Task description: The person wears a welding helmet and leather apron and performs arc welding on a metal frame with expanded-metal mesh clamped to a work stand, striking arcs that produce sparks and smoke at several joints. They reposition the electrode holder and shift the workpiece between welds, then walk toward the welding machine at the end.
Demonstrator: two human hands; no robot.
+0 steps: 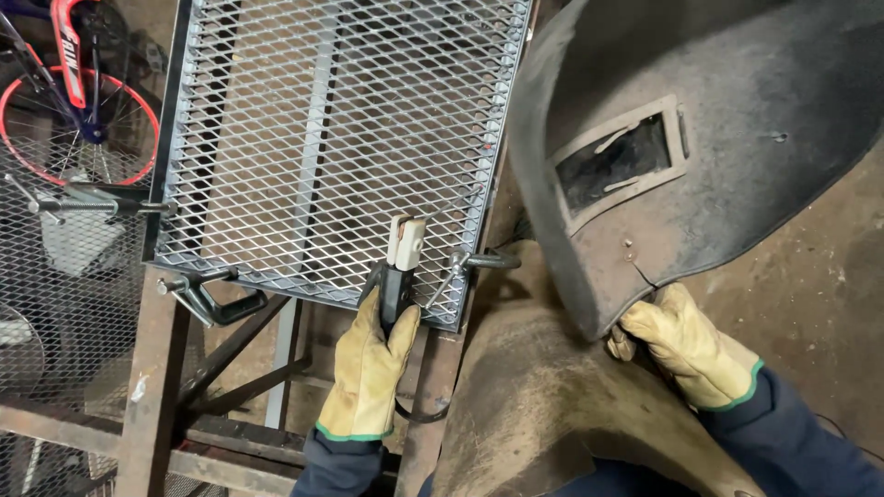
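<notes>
My left hand [368, 368], in a yellow leather glove, grips a welding electrode holder [401, 267] with a black handle and cream jaws. The holder rests at the near edge of a grey expanded-metal mesh panel [313, 120] in a steel frame. My right hand [686, 345], also gloved, holds the lower edge of a dark, worn welding face shield [737, 138] with a small rectangular window. The shield hangs to the right of the panel, above my lap.
Metal clamps [212, 299] pin the panel's near-left corner, left side [92, 204] and near-right corner [483, 260] to a rusty steel stand [152, 387]. A red bicycle [74, 101] stands at the far left. A brown leather apron [543, 405] covers my lap. Concrete floor [810, 276] lies right.
</notes>
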